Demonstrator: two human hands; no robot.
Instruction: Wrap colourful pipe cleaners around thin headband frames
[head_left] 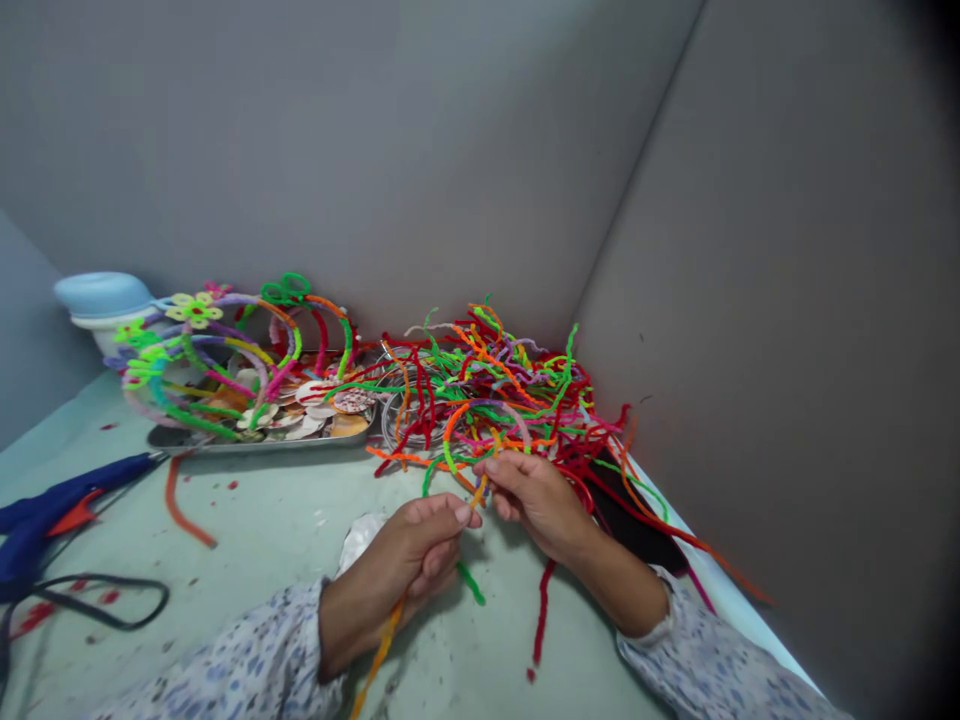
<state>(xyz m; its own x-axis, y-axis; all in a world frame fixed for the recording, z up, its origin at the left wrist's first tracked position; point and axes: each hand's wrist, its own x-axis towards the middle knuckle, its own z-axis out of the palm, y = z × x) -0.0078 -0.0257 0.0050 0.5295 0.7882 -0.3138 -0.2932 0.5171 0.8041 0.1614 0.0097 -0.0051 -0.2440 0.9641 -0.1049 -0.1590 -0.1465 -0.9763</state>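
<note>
An orange-yellow pipe cleaner runs between my two hands, and its long tail hangs below the left one. My left hand pinches it between thumb and fingers. My right hand has its fingertips closed on the upper part of the same strand, close to a thin hoop wrapped in orange, lime and pale purple. Whether the right fingers also grip the hoop is hidden. Behind the hands lies a tangled heap of coloured pipe cleaners.
At the left, decorated headbands rest on a metal tray of round pieces. A blue glue gun with a black cord lies nearer me. A blue-lidded container stands behind. Grey panels enclose the table.
</note>
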